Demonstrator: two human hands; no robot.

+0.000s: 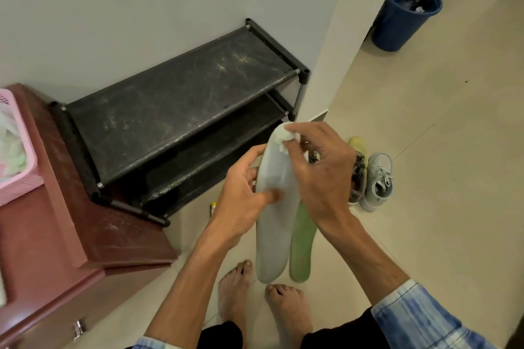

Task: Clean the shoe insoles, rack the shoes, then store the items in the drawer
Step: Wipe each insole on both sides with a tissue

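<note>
My left hand (pixel 243 193) grips a pale grey insole (pixel 273 235) around its middle, thumb across the face, holding it upright in front of me. My right hand (pixel 317 170) pinches a small white wad of cloth or tissue (pixel 283 134) against the insole's top end. A green insole (pixel 302 246) lies on the floor just right of the grey one, partly behind my right wrist. A grey sneaker (pixel 378 183) and a dark yellow-toed shoe (pixel 357 170) stand on the floor to the right. The black two-shelf shoe rack (pixel 175 102) stands bare against the wall.
A reddish-brown drawer cabinet (pixel 71 235) sits at the left with a pink basket (pixel 17 150) on top. A blue bin (pixel 405 15) stands at the far right. A small yellow tube (pixel 212 208) lies by the rack's foot. My bare feet (pixel 261 300) are on the tiled floor.
</note>
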